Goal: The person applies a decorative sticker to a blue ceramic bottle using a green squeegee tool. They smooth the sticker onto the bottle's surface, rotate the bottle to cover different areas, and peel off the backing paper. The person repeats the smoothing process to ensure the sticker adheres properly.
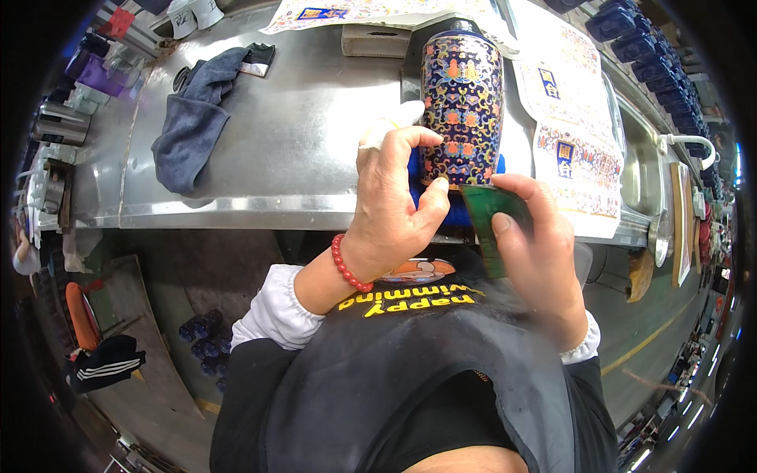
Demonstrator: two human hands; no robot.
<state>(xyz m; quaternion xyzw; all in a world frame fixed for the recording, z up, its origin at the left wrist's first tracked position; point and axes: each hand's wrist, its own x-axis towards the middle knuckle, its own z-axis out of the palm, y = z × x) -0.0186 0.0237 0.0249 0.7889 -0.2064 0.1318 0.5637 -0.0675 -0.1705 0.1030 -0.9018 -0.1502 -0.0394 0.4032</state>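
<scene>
A dark blue ceramic bottle [463, 110] with a dense colourful floral pattern lies on its side, its neck toward the far edge of the metal worktop. My left hand [398, 185] is at its left side, index fingertip on the patterned wall and thumb by the base; white covers wrap some of its fingers. Between the thumb and fingers of my right hand [540, 248] is a flat green scraper [497, 217], its upper edge close to the bottle's base. Something bright blue [415, 185] shows beneath the bottle, mostly hidden.
A grey-blue cloth [197, 118] lies on the worktop [307, 118] at left. Printed pattern sheets [579, 150] cover its right part, with another sheet [339, 14] at the far edge. A white box [375, 41] stands behind. At right are a sink [643, 142] and rows of dark blue bottles [654, 63].
</scene>
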